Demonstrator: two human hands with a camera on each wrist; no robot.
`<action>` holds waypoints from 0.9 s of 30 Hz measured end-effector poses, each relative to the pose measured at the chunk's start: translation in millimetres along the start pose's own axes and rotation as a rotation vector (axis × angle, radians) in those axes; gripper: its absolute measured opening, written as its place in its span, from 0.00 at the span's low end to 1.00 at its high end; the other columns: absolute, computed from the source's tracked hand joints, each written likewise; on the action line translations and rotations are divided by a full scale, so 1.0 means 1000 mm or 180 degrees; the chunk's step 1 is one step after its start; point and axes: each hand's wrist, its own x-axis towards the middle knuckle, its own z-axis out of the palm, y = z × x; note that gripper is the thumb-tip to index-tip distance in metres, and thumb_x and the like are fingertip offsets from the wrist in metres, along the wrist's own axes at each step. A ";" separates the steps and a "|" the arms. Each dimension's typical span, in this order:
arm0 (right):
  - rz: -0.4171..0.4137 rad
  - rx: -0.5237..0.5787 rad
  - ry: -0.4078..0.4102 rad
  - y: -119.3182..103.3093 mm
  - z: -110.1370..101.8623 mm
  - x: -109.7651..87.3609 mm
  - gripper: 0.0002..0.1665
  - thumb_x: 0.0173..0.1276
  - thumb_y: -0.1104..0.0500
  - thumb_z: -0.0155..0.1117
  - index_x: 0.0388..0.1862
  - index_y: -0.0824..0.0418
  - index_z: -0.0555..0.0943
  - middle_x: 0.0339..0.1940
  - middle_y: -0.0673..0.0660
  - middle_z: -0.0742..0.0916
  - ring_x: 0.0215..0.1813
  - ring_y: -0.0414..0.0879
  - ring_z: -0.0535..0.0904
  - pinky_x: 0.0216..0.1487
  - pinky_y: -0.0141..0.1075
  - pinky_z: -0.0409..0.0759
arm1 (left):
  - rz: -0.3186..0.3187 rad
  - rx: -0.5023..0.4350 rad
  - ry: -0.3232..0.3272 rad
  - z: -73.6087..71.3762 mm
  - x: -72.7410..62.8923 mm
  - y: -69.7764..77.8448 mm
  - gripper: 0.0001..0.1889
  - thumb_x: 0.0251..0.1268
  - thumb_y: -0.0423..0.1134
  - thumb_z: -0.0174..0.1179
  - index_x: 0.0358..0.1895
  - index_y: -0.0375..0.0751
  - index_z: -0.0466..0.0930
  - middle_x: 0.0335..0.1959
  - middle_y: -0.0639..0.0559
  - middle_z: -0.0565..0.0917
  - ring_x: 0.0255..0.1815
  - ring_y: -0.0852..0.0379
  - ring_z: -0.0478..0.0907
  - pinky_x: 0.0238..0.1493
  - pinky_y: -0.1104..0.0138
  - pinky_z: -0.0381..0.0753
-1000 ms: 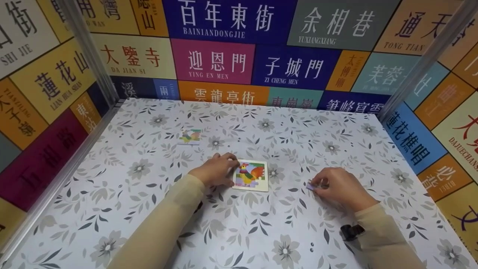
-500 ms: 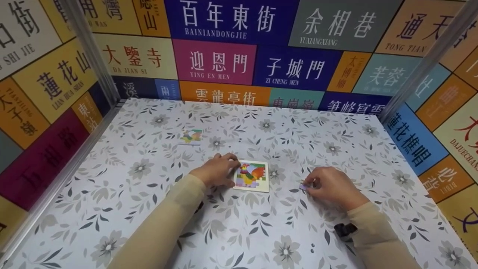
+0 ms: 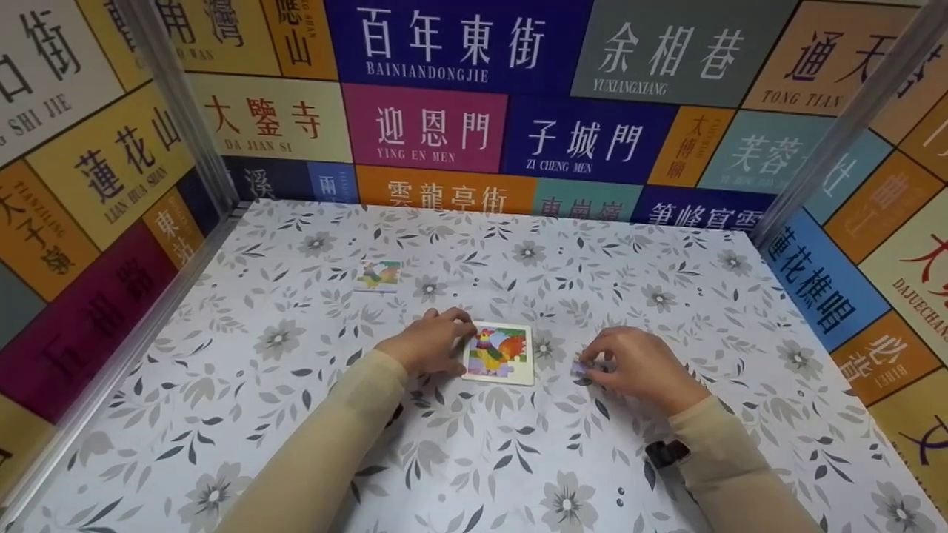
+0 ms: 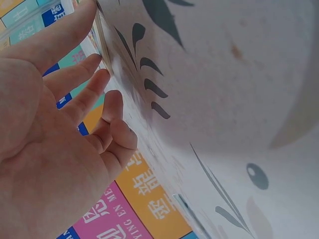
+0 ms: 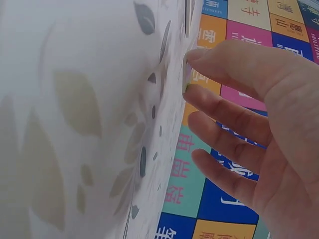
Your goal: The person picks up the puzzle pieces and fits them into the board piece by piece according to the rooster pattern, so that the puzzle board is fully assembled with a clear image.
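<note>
My left hand (image 3: 432, 342) rests at the left side of a small rooster jigsaw puzzle (image 3: 498, 354) in a cream tray. One fingertip lies at the tray's upper left corner and the thumb is lower on the same side. The left wrist view shows the fingers (image 4: 89, 97) loosely bent along the tray's thin edge. To the right of the tray, my right hand (image 3: 633, 368) pinches a small purplish puzzle piece (image 3: 579, 367) between thumb and forefinger, close over the table. The right wrist view shows this piece (image 5: 186, 77) edge-on, the other fingers held apart from it.
A small square rooster picture (image 3: 379, 275) lies farther back on the left. The table (image 3: 474, 451) has a white cover printed with grey leaves and flowers. Walls of colourful street-name panels (image 3: 426, 126) enclose it at the back and both sides.
My right hand has moved left with the puzzle piece, coming nearer to the tray. My left hand has stayed at the tray's left side.
</note>
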 end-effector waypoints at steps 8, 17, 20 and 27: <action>0.0033 0.0031 -0.0121 -0.013 0.002 0.010 0.08 0.60 0.53 0.80 0.39 0.46 0.93 0.39 0.45 0.90 0.41 0.46 0.85 0.44 0.42 0.83 | -0.0065 -0.0003 -0.0062 0.004 0.000 -0.001 0.34 0.65 0.47 0.73 0.74 0.51 0.74 0.77 0.53 0.67 0.71 0.44 0.66 0.72 0.50 0.69; -0.0142 0.0040 -0.0025 -0.026 0.003 0.019 0.09 0.58 0.55 0.80 0.39 0.48 0.93 0.38 0.46 0.90 0.43 0.47 0.86 0.46 0.45 0.83 | -0.0163 0.0060 -0.0049 0.001 0.002 0.003 0.33 0.64 0.47 0.73 0.73 0.53 0.75 0.77 0.56 0.68 0.68 0.46 0.65 0.71 0.49 0.69; -0.0233 0.0011 -0.0010 -0.030 0.004 0.023 0.08 0.58 0.55 0.80 0.38 0.48 0.93 0.37 0.46 0.90 0.41 0.46 0.86 0.44 0.43 0.83 | -0.0181 0.0046 -0.0045 0.000 0.001 0.003 0.33 0.64 0.47 0.73 0.73 0.53 0.75 0.77 0.56 0.67 0.68 0.46 0.65 0.71 0.50 0.69; -0.0332 -0.0081 -0.0044 -0.040 0.010 0.029 0.08 0.59 0.52 0.80 0.39 0.48 0.93 0.39 0.45 0.90 0.44 0.45 0.86 0.47 0.44 0.83 | -0.0031 0.0105 -0.0007 0.000 0.000 0.002 0.33 0.64 0.47 0.73 0.72 0.50 0.75 0.76 0.52 0.68 0.67 0.43 0.66 0.69 0.48 0.70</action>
